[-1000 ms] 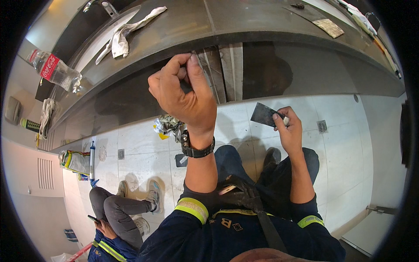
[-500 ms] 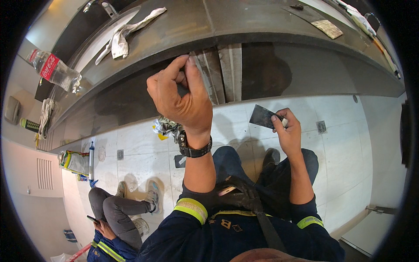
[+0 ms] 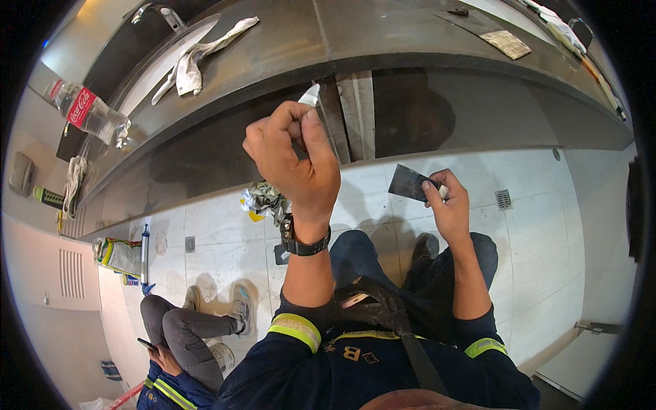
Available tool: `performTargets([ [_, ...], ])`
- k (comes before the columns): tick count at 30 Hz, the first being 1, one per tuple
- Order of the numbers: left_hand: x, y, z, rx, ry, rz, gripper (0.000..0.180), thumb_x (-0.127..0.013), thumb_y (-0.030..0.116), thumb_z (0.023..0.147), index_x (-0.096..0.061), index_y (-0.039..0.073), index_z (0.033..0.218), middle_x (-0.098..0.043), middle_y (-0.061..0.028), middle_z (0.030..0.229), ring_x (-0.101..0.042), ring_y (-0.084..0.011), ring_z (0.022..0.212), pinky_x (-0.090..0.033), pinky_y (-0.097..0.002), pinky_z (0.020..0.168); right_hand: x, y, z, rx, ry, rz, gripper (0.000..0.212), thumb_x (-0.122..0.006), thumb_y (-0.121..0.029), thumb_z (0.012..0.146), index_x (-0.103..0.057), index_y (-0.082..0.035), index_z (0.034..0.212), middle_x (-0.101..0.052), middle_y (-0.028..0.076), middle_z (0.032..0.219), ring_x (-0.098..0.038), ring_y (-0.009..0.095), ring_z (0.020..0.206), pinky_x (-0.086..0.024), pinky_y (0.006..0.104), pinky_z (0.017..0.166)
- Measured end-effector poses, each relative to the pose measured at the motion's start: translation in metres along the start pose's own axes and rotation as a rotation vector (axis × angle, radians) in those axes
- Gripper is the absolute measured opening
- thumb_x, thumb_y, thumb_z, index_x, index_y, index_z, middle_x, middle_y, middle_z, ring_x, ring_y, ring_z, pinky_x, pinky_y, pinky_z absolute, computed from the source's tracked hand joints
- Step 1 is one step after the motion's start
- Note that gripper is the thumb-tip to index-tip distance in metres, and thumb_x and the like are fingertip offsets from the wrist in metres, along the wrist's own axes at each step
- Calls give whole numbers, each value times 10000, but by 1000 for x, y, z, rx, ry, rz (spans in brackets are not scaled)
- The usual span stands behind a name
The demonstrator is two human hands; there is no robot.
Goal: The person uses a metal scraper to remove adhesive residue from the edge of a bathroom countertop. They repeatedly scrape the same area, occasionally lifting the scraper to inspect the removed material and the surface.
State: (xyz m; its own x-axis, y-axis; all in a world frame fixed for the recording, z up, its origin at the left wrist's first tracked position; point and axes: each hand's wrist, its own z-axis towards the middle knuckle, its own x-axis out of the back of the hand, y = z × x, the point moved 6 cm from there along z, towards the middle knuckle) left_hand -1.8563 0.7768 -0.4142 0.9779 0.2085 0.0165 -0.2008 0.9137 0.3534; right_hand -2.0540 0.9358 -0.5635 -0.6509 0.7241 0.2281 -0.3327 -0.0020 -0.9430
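White scrap (image 3: 311, 95) is pinched in the left hand (image 3: 295, 152); the right hand (image 3: 451, 199) grips a scraper (image 3: 407, 182). Ten o'clock: a clear bottle (image 3: 91, 113).

Scuffed matt dark blade (image 3: 406, 182), smooth glossy counter (image 3: 389, 31), clear plastic bottle (image 3: 101, 117).

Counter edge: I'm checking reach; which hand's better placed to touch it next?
Probably the left hand: nearer the counter edge, though pinching a white scrap; the right hand holds a flat dark tool.
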Motion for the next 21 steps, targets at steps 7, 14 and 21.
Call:
performTargets([
  [7,8,2,-14,5,-106,-90,52,-611,55,954,-613,8,978,-533,-37,893,-456,-90,730,-386,-236,662,0,-1,-1,3,10,-18,158,-642,-154,922,-608,0,908,-601,26,670,-542,81,619,-418,264,583],
  [14,26,4,-32,92,-243,-192,38,-612,43,941,-602,11,959,-542,-56,897,-488,-92,704,-399,-223,601,3,-5,-6,-72,43,233,175,-627,-192,963,-584,-23,955,-593,23,733,-542,98,615,-426,262,575],
  [21,59,4,-37,-38,-341,-111,69,-639,-35,860,-629,5,915,-573,-89,918,-519,-152,793,-428,-251,686,-14,-31,-21,-185,-73,863,203,-618,-150,968,-525,-63,1127,-640,72,960,-625,141,812,-507,289,681],
])
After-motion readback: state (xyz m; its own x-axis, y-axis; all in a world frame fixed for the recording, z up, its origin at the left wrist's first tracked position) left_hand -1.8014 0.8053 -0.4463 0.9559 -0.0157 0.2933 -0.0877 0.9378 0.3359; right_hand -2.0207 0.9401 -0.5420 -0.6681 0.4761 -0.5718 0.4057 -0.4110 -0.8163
